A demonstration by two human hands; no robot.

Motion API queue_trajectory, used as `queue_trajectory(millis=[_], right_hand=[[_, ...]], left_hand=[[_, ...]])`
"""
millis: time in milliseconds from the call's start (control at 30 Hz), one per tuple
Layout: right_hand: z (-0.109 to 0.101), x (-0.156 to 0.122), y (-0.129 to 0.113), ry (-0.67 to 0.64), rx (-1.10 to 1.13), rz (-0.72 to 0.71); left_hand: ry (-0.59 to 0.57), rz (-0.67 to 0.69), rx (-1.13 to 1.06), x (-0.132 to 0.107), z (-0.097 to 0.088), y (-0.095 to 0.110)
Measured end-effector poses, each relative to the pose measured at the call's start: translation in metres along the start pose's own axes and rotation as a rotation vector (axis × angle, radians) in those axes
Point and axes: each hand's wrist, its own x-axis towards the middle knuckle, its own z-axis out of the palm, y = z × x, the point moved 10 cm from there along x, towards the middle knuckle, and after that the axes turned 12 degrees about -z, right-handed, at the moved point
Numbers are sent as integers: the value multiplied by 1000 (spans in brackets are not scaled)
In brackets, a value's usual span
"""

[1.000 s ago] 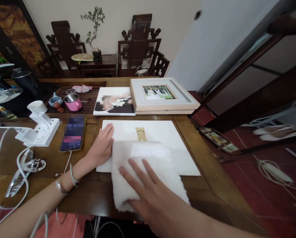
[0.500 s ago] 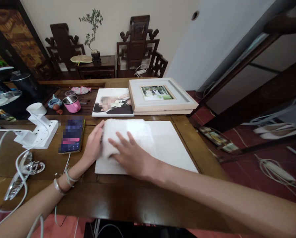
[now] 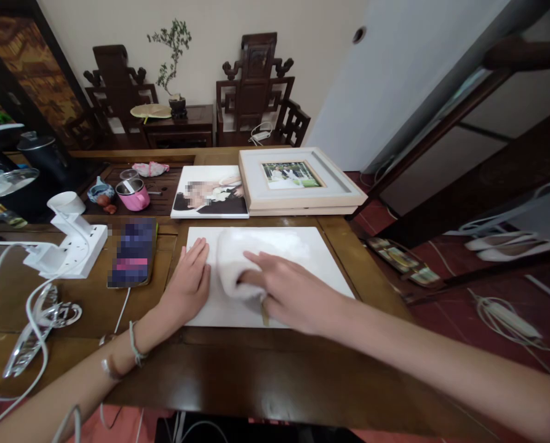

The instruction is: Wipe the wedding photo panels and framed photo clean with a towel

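Note:
A white rectangular panel (image 3: 318, 271) lies flat on the wooden table in front of me. My left hand (image 3: 189, 280) rests on its left edge, fingers stretched out and holding nothing. In my right hand (image 3: 284, 286) a white cloth (image 3: 231, 264) is bunched, pressed against the panel's middle. The curled fingers grip the cloth's right side, and the fingertips are partly hidden in its fold. Behind the panel lie a photo print (image 3: 210, 194) and a pale frame (image 3: 302, 197) with a photo in it.
On the left are a phone (image 3: 134, 252), a white power strip (image 3: 83, 252) with cables and a clear hair claw (image 3: 39, 329). A pink cup (image 3: 133, 195) stands on a dark tray (image 3: 164, 200) behind them. Shoes (image 3: 501, 246) are off to the right.
My right hand has pulled the cloth rightward across the panel, its fingers going from spread to curled around it. My left hand has shifted onto the panel's left edge and lies flatter.

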Motion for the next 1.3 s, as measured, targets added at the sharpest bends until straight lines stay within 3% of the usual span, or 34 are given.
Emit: queue_trajectory(millis=[133,267,367,500,700,800,867,933,1000,1100,1200,1300], right_hand=[[-20,47,25,93,180,15],[-29,93,20,105,193,-95],[-30,103,19,72,182,-120],[-32,75,40,54,139,-47],[-42,-8,116,79,-12,224],[-39,-42,133,85,-57,295],[-25,-56,121,59,-57,242],[-8,-70,95,67,-77,127],[1,-86,61,171,-119,-30],[17,-113,22,215,-66,-238],[22,-124,20,140,-15,-267],[13,-110,43,81,38,-185]], left_hand=[[-11,41,-5,0,-3,6],[10,60,-10,1,-6,9],[16,54,-23,0,-5,5],[-2,14,-26,0,0,-3],[-31,-23,-21,0,4,-7],[-8,-18,-8,0,1,-5],[8,-14,10,0,-2,-4],[18,-18,30,1,-5,-3],[16,-22,48,1,-6,-2],[-21,-28,86,2,-2,-1],[-59,-47,123,2,3,-2],[-70,-51,140,3,4,-3]])
